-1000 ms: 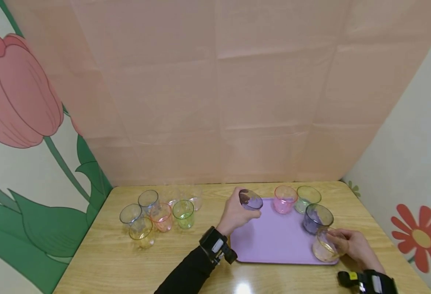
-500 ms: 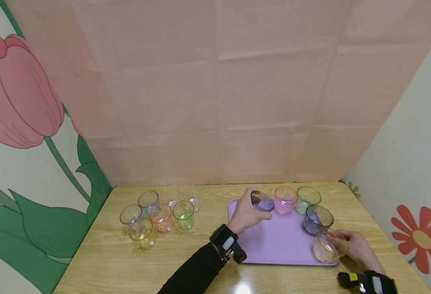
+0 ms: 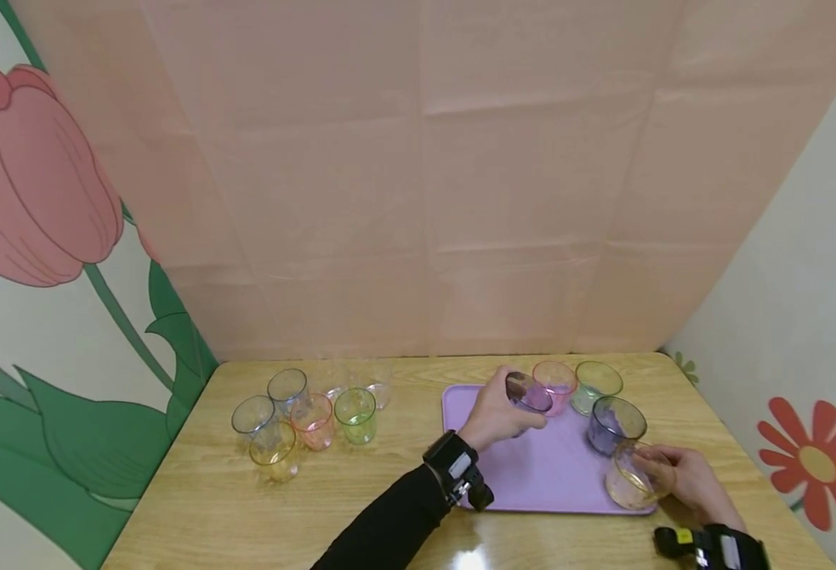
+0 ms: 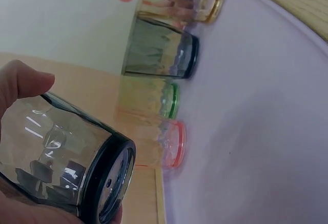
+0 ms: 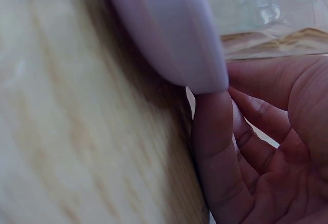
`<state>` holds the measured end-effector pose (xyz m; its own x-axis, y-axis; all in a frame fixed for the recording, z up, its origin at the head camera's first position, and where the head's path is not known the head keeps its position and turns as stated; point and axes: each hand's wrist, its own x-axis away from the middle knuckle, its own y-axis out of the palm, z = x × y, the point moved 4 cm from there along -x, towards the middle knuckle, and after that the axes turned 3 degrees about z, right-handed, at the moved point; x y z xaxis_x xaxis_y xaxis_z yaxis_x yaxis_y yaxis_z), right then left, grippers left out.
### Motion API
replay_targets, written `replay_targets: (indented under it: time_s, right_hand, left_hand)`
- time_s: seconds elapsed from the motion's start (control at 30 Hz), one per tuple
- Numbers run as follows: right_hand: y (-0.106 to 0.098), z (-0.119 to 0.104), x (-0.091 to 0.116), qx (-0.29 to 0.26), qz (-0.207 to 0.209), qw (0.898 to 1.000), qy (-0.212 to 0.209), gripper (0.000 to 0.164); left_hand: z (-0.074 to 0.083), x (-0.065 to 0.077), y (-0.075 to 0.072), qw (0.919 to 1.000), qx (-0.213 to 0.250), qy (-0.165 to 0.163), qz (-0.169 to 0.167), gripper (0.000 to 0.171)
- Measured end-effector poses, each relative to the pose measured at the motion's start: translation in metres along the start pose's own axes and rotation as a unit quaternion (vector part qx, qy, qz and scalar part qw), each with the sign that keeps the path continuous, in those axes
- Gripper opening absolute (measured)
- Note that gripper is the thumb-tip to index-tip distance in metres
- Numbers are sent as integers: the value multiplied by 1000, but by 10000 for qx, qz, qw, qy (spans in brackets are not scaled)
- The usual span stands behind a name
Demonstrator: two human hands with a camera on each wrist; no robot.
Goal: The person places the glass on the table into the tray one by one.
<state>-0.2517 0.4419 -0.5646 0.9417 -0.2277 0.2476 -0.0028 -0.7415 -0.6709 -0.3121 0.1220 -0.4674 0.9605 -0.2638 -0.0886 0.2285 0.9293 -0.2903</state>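
Observation:
My left hand (image 3: 498, 413) holds a smoky dark glass (image 3: 529, 393) tilted above the lilac tray (image 3: 532, 479). Its thick dark base (image 4: 111, 178) faces the tray in the left wrist view. On the tray's right side stand a pink glass (image 3: 550, 398), a pale green glass (image 3: 589, 401), a dark blue-grey glass (image 3: 606, 439) and an amber-rimmed glass (image 3: 628, 492). At the front right corner, my right hand (image 3: 694, 479) pinches the tray's rim (image 5: 205, 39) beside the amber-rimmed glass, some fingers showing through that glass.
A cluster of tinted glasses stands on the wooden table's (image 3: 197, 507) left part, among them a yellow glass (image 3: 283, 469), an orange-pink glass (image 3: 318, 435) and a green glass (image 3: 361, 431). A beige sheet (image 3: 425, 198) hangs behind; a flowered wall (image 3: 803, 317) flanks the right.
My left hand has carried the smoky glass to the right over the tray, until it overlaps the pink glass in the head view. My right hand stays in place.

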Motion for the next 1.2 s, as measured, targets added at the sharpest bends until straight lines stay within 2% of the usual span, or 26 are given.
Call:
replay_targets:
  time_s: [0.2,0.33,0.53,0.7,0.9,1.2]
  right_hand:
    - [0,1,-1,-55,-21,9999,95,68]
    - [0,1,-1,-134,-40,9999,59,69]
    - [-1,2,-1,-54,-53,10000,61,73]
    - [-1,1,0,-44,-65,9999,137,73]
    - [-1,-1,0,-34,-55,9998,167,70]
    - [0,-1,0,-93,-113,9999,68,67]
  left_hand:
    - [-1,-1,7,9997,-197,-120,-14,66]
    - [0,0,11,9993,-217,-312,-61,69]
    - [0,1,18,9991,-238,-341,-128,69]
    - [-2,1,24,9982,-334,-494,-112,66]
    - [-1,2,27,9963,-794,-297,-140,65]
    - [3,0,36,9873,-1580,-55,-155,73]
